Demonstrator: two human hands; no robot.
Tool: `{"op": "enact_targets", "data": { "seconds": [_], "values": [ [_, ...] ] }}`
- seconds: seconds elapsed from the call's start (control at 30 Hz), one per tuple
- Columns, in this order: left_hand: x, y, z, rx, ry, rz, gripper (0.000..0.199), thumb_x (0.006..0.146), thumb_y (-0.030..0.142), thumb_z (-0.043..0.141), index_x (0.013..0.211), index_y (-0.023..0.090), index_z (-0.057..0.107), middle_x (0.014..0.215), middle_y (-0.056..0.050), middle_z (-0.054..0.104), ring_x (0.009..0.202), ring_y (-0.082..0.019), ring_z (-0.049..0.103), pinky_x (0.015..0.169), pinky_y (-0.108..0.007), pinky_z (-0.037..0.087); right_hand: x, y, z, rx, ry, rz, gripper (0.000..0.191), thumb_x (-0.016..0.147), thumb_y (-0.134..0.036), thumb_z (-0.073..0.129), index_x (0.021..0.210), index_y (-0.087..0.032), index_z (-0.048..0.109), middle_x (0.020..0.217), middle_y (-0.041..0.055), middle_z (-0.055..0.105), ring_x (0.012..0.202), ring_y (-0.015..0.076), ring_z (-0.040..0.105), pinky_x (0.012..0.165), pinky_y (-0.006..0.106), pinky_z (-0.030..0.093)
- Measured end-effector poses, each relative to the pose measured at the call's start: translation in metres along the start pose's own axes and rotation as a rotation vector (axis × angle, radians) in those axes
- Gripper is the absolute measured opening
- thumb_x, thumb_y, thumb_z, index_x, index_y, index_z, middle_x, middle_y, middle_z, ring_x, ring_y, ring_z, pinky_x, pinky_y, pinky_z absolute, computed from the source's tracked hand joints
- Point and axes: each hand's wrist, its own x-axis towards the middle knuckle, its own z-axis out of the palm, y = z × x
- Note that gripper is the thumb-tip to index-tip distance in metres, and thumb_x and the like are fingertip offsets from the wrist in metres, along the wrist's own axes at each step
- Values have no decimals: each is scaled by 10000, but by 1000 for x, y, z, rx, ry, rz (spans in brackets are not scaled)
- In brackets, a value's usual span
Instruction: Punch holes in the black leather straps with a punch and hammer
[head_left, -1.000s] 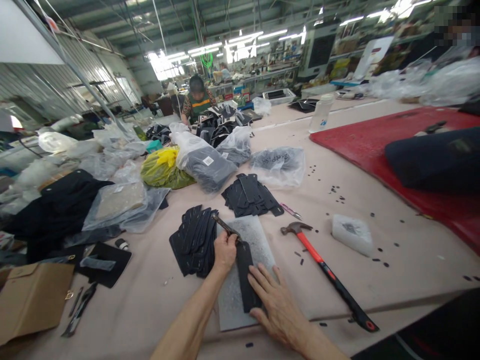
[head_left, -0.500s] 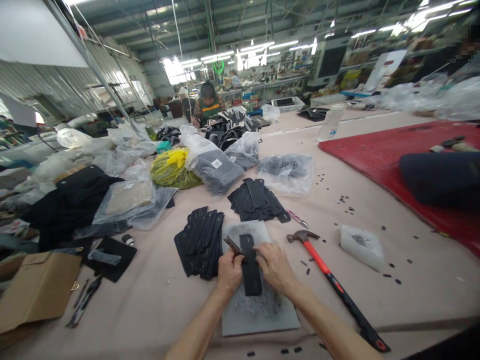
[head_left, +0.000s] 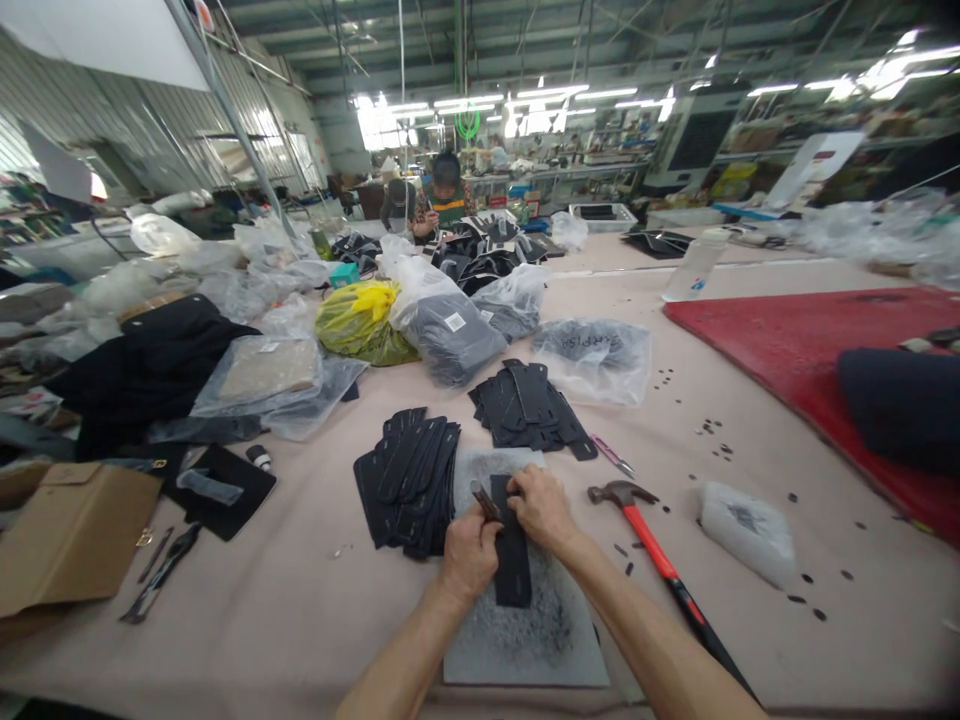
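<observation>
My left hand (head_left: 471, 552) is closed around a short metal punch (head_left: 484, 498), held tilted over a black strip (head_left: 514, 575). The punch's lower end is hidden by my fingers. The fingers of my right hand (head_left: 541, 508) are bent and pinch the strip's right edge near its far end. Under the strip lies a worn grey-white board (head_left: 480, 645), speckled black. Left of the board is a fanned pile of black slotted pieces (head_left: 409, 485), with a second pile (head_left: 525, 405) behind it. A claw hammer (head_left: 649, 540) with a red and black handle rests to the right.
Small pink-handled snips (head_left: 611, 455) lie beyond the board. A white wrapped block (head_left: 746, 530) and scattered black offcuts are to the right, near a red board (head_left: 810, 350). Plastic bags (head_left: 446, 330) stand behind; a cardboard box (head_left: 75, 540) is at left. A person (head_left: 446, 195) sits across the table.
The camera view has shifted, so the scene sits further right. My left hand has turned the punch more upright against the strip. My right hand remains at the strip's far end.
</observation>
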Motion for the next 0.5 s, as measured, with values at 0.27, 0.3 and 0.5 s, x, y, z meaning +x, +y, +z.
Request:
{"op": "enact_targets", "data": {
  "seconds": [0.27,0.3,0.5],
  "values": [
    [0,-1,0,2,-9,16,215,838,140,461,900,188,661,878,-74,733,863,-218,702,781,-298,538,-26,-1,-8,80,-52,-55,189,860,-152,430,822,-188,612,830,30,643,813,175,575,720,267,383],
    [-1,-1,0,3,-9,9,210,842,142,463,896,188,660,869,-73,731,859,-217,703,781,-298,538,-38,4,-10,105,-61,-55,209,872,-162,413,871,-192,620,819,18,652,791,166,590,707,258,397],
    [-2,-7,3,-7,-13,-14,194,846,153,487,889,177,675,878,-76,736,852,-213,705,786,-298,545,-109,69,-31,-37,42,223,311,929,-273,368,1044,-203,648,925,65,717,846,226,669,726,319,452]
  ]
}}
